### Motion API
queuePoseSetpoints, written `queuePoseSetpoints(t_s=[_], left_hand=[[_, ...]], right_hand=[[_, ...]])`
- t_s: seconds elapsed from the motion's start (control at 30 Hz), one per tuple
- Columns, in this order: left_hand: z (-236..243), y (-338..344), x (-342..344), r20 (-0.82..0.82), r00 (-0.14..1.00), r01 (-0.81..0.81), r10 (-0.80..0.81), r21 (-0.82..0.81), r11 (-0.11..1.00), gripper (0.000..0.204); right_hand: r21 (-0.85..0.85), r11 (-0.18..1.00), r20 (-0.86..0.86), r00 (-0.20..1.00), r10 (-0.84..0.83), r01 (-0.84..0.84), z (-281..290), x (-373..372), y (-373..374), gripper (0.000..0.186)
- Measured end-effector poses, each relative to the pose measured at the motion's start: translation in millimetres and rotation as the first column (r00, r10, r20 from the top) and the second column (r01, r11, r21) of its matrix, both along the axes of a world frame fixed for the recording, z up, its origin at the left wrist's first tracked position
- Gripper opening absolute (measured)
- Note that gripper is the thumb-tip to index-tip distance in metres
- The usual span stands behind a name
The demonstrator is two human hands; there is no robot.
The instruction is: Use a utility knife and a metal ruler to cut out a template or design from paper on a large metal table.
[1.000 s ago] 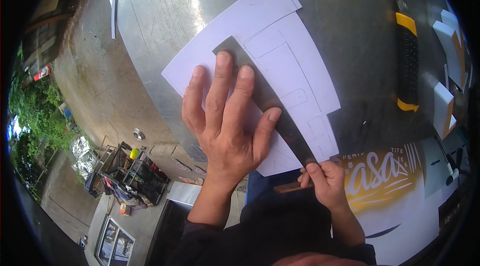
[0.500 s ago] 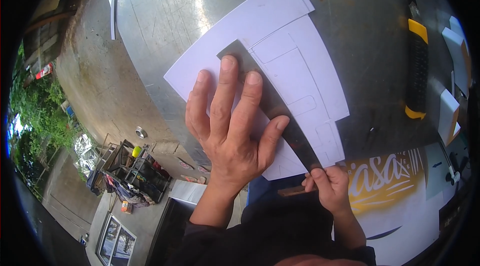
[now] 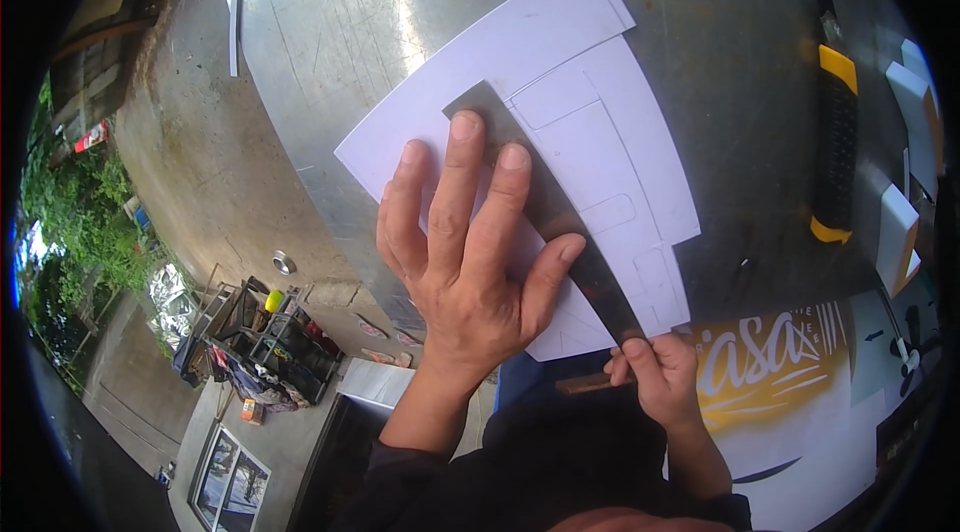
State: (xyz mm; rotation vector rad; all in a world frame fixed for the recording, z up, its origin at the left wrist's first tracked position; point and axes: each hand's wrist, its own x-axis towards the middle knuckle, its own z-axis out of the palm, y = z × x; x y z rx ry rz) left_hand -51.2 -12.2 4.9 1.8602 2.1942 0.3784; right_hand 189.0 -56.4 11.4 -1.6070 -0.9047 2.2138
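Observation:
My left hand (image 3: 470, 262) lies with its fingers spread over a flat, dark metal strip (image 3: 548, 184), whose wider end is away from me. Its fingertips press on the strip and the white sheet (image 3: 425, 117) under it. Thin lines and rounded outlines mark the sheet, which has stepped edges. At the strip's narrow near end, my right hand (image 3: 658, 377) is closed, with the thumb on top and the fingers curled. A brown, wood-like bar (image 3: 583, 384) sticks out to the left beside those fingers; whether they hold it too, I cannot tell.
The scratched metal table (image 3: 740, 132) carries a yellow and black tool (image 3: 834, 142) at the right, near several white pieces (image 3: 898, 227). A printed yellow and white panel (image 3: 775, 382) lies at the lower right. Past the table's left side stands a cluttered rack (image 3: 270, 342).
The view has shifted a little, with the table and sheet slightly farther right and down in it. Both hands keep their places on the metal strip.

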Motion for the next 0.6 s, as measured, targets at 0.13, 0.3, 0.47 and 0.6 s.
queuePoseSetpoints(t_s=[0.13,0.3,0.47,0.6], left_hand=[[-1.3,-0.4,-0.5,-0.009,1.0,0.008,-0.007,0.013,1.0,0.064],[-1.9,-0.8,-0.9,-0.014,1.0,0.009,-0.009,0.007,1.0,0.064],[-1.4,-1.5,-0.6,-0.015,1.0,0.01,-0.01,0.009,1.0,0.064],[-2.2,-1.8,-1.0,-0.002,1.0,0.007,-0.007,0.012,1.0,0.064]], right_hand=[[-0.007,1.0,0.008,1.0,0.003,-0.003,-0.8,0.5,-1.0,0.022],[-0.003,1.0,0.005,1.0,0.016,-0.016,-0.7,-0.3,0.8,0.023],[0.005,1.0,0.004,1.0,0.022,-0.022,-0.1,-1.1,2.9,0.024],[0.01,1.0,0.013,1.0,0.027,-0.027,-0.7,-0.6,2.1,0.025]])
